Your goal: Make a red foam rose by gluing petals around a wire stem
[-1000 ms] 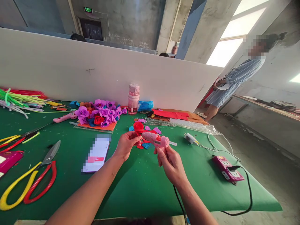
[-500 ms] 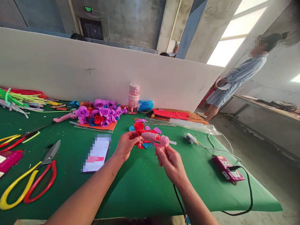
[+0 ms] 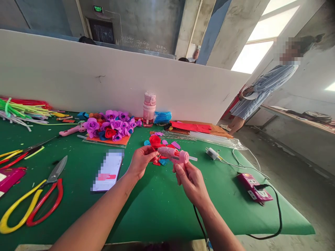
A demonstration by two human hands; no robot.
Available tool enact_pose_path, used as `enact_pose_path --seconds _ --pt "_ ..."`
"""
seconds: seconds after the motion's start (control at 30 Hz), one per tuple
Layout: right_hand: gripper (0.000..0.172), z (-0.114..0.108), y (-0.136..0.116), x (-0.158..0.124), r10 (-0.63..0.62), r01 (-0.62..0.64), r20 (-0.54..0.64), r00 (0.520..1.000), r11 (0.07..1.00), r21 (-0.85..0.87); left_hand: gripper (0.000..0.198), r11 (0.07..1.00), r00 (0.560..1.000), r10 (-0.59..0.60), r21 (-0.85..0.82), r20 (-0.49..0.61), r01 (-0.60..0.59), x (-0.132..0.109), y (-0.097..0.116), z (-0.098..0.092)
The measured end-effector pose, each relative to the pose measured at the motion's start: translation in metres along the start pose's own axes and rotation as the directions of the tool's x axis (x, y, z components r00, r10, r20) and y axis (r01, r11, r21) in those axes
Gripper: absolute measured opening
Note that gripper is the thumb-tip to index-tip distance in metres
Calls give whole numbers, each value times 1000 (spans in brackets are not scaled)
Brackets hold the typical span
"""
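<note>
My right hand is closed round a pink glue gun, whose nozzle points left and whose clear stick juts out at the back. The fingers of my left hand are pinched together at the nozzle tip, on a red petal piece; its lower part is hidden by the fingers. Behind and beneath the hands lie loose purple petals and blue scraps on the green table.
Left are scissors, a phone, purple flowers and pipe cleaners. A pink bottle stands by the white partition. Right are a charger, power strip, cables and a standing person.
</note>
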State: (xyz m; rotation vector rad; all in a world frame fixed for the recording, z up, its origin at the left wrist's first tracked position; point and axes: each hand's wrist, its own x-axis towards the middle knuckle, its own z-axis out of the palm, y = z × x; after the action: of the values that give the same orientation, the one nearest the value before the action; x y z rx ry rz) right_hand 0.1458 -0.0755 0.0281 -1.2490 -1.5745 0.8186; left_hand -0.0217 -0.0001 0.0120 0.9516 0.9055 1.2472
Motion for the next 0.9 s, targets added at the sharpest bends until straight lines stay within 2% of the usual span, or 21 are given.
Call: enact_pose_path --seconds 0.9 --pt "38 -1 0 0 30 -30 -6 1000 999 -34 22 1000 1000 -16 -9 -11 16 -1 1 1"
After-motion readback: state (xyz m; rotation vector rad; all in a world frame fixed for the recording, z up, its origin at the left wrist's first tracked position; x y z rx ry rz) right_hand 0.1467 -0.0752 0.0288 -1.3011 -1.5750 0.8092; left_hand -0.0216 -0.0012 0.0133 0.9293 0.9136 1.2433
